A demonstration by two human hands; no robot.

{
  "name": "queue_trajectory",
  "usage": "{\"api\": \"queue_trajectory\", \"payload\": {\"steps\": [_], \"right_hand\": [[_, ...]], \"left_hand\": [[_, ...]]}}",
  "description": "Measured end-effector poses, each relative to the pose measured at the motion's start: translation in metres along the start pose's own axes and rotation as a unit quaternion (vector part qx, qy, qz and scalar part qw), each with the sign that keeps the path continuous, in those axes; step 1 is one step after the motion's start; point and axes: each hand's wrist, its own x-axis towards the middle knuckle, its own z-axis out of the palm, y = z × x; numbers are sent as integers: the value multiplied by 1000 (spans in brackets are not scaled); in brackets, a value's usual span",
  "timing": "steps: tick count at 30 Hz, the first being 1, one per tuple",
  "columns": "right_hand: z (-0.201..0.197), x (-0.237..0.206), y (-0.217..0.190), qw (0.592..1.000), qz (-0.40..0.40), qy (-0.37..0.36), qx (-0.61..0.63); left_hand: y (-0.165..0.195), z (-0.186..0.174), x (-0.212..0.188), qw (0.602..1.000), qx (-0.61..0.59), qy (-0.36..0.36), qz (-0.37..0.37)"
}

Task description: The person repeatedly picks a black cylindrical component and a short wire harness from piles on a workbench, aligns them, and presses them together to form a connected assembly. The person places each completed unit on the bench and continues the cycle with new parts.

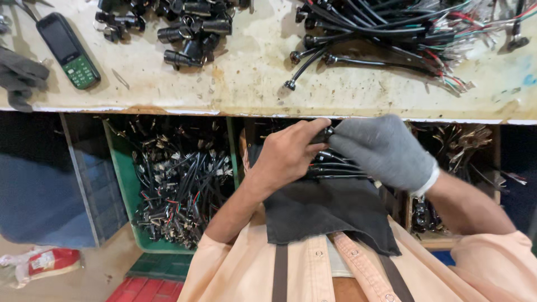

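My bare left hand (288,154) and my right hand (386,151), in a grey knit glove, meet just below the workbench edge. Both pinch one small black connector piece (323,135) on the end of a cable. More black cables with coloured wires (335,168) lie across a dark cloth (324,215) on my lap, under the hands.
A worn pale workbench (251,84) holds a pile of black cylindrical parts (190,31), a bundle of black cables (391,33), a green keypad phone (67,50) and a grey glove (19,75). Below, a green bin (126,179) is full of wired cables; another box (458,145) sits at right.
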Motion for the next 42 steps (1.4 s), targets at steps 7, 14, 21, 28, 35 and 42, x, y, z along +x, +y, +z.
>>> {"api": "queue_trajectory", "payload": {"steps": [7,14,21,28,35,42], "right_hand": [[-3,3,10,986,26,-39,158],[10,0,23,991,-108,26,-80],[8,9,58,979,5,-143,145],[22,2,32,981,-119,-128,-79],[9,74,24,869,-122,249,-410],[12,18,17,924,-140,280,220]], "left_hand": [[-3,-4,6,988,137,-62,39],[-7,-2,5,990,112,-81,36],[-16,8,-4,984,19,-167,57],[-13,4,-16,945,82,-294,115],[-11,-21,11,963,133,-200,120],[-111,-80,90,869,474,141,34]]}}
